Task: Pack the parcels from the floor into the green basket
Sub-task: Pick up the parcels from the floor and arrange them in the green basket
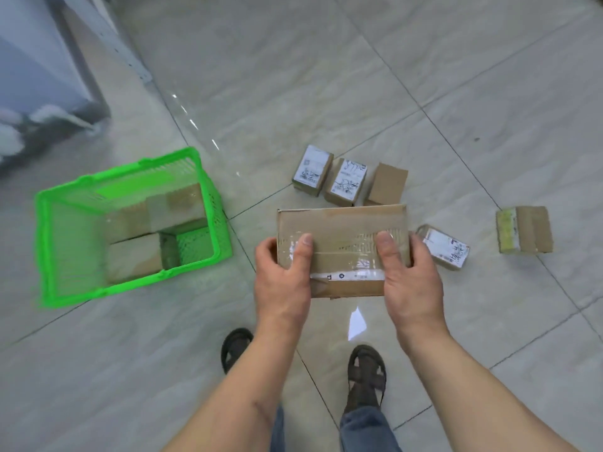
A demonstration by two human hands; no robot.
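Head view: the only camera, looking down past both forearms at a tiled floor (326,76).
Left hand (282,275): grips the left end of the large taped parcel (342,243), thumb laid over its top face, fingers curled underneath.
Right hand (412,275): grips the right end of the same parcel, thumb on top, fingers wrapped round the edge.
Large taped parcel: flat brown carton with clear tape and a white strip near its front edge, held level above the floor between the two hands, to the right of the basket.
Green basket (58,249): stands on the floor at left, well apart from the held parcel; several brown cartons (153,223) already lie inside.
Parcels on the floor: three small boxes (347,181) close together just beyond the held parcel; a labelled packet (445,247) just beside the right hand; a brown box with a yellowish end (525,234) farther right.
Feet: dark sandals (367,375) below the parcel.
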